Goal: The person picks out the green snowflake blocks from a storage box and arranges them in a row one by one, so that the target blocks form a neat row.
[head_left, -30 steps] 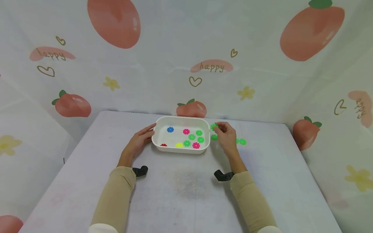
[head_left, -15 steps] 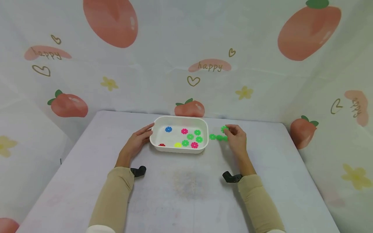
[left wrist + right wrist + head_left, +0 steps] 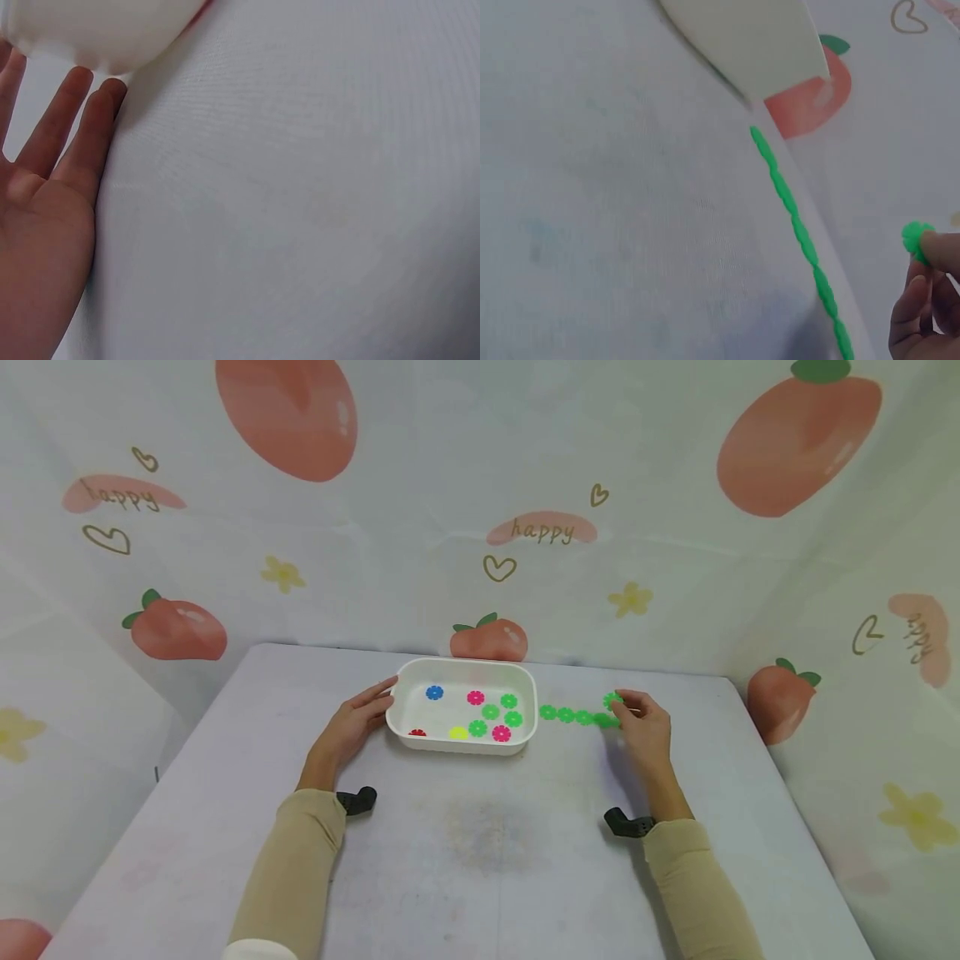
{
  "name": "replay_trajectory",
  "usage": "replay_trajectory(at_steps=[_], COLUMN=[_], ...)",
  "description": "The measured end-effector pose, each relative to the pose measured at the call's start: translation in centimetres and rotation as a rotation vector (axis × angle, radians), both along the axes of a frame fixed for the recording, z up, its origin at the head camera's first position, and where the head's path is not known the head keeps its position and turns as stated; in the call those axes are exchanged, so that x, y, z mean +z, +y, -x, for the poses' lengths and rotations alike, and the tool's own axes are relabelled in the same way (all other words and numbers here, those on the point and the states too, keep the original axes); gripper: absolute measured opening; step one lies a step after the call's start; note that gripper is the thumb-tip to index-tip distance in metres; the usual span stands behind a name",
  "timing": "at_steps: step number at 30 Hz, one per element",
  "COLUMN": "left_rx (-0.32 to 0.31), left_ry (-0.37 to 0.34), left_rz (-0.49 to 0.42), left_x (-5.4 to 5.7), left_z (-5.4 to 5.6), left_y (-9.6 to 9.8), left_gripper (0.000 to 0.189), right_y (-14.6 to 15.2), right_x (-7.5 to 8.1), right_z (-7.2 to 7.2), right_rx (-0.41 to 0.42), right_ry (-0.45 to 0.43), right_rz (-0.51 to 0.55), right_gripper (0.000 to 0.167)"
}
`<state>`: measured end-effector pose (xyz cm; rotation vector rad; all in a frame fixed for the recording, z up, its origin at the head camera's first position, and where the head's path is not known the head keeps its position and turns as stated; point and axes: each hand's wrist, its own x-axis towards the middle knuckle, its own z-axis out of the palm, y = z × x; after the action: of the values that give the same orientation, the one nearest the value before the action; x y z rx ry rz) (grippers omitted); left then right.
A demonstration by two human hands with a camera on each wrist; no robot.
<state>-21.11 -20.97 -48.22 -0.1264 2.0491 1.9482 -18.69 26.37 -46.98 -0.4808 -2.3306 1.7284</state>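
My right hand point(image 3: 647, 727) pinches a green flower-shaped disc point(image 3: 916, 240) between thumb and fingertips. It holds the disc above the right end of a row of several green discs point(image 3: 566, 715) lying on the table. My left hand point(image 3: 351, 727) rests with extended fingers against the left end of a white tray point(image 3: 454, 747); in the left wrist view its fingertips point(image 3: 79, 75) meet the tray's underside edge. Inside the tray lie several green discs point(image 3: 491, 712), two pink discs point(image 3: 476, 697), a blue disc point(image 3: 434, 692), a yellow disc point(image 3: 458, 733) and a red disc point(image 3: 417, 733).
A white cloth covers the table point(image 3: 480, 860). Behind it hangs a white curtain point(image 3: 420, 593) printed with peaches and flowers. The row of discs starts just right of the tray's right end.
My right hand has moved right with the green disc, from beside the tray to the row's far end, uncovering more of the row. The left hand stays at the tray.
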Motion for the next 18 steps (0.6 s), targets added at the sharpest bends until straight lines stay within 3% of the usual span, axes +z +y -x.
replay_trajectory(at_steps=[5, 13, 18], left_rx=[-0.006, -0.020, -0.013], left_ry=[-0.011, -0.021, -0.011], left_rz=[-0.026, -0.036, -0.029], left_x=[0.2, 1.9, 1.5], left_z=[0.0, -0.9, -0.7], left_y=[0.0, 0.3, 0.2], left_gripper=[0.051, 0.052, 0.051], right_y=[1.2, 2.6, 3.5], right_x=[0.0, 0.1, -0.1], right_z=[-0.5, -0.8, -0.9], right_rx=[-0.046, -0.076, -0.052], right_ry=[-0.032, -0.092, -0.113], right_rz=[-0.029, -0.206, -0.313], right_gripper=[0.034, 0.033, 0.032])
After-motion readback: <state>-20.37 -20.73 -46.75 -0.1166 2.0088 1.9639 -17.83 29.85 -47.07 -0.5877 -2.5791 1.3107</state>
